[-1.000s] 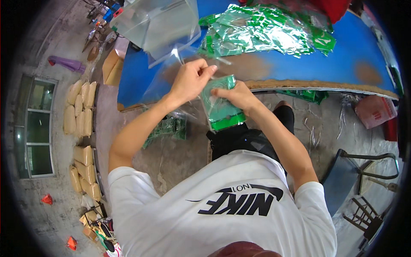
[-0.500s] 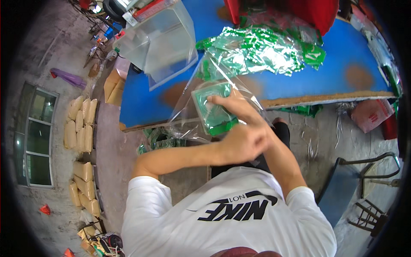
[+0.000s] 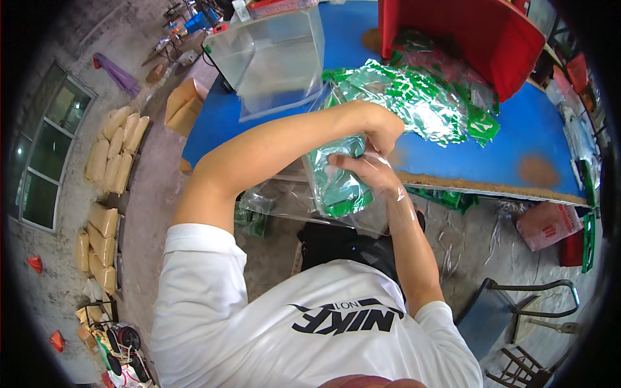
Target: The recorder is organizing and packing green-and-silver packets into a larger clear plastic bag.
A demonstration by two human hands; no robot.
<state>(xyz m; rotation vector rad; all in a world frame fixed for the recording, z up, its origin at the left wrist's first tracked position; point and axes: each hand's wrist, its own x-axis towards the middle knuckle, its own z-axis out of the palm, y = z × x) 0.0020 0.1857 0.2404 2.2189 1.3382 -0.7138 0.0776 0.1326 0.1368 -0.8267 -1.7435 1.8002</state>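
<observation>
My right hand (image 3: pixel 365 168) is closed on a stack of green-and-clear plastic packets (image 3: pixel 339 187), thumb across its top, just off the table's front edge. Loose clear plastic film (image 3: pixel 278 197), apparently a large bag, spreads around the stack and over my right wrist. My left forearm crosses above the stack. Beyond my right hand, my left hand (image 3: pixel 383 126) is closed with its fingers curled down. Whatever those fingers hold is hidden. Right past it lies a shiny heap of similar green packets (image 3: pixel 427 103) on the blue table (image 3: pixel 482 161).
A translucent plastic bin (image 3: pixel 272 58) stands at the table's back left, and a red bin (image 3: pixel 466 39) lies tipped behind the heap. An open cardboard box (image 3: pixel 187 107) is left of the table. Tan sacks (image 3: pixel 116 155) are piled farther left. A blue trolley (image 3: pixel 485 317) stands at right.
My left hand has moved forward from over my right forearm to beyond the stack. My right hand keeps its hold on the packets. The whole view has shifted and turned slightly.
</observation>
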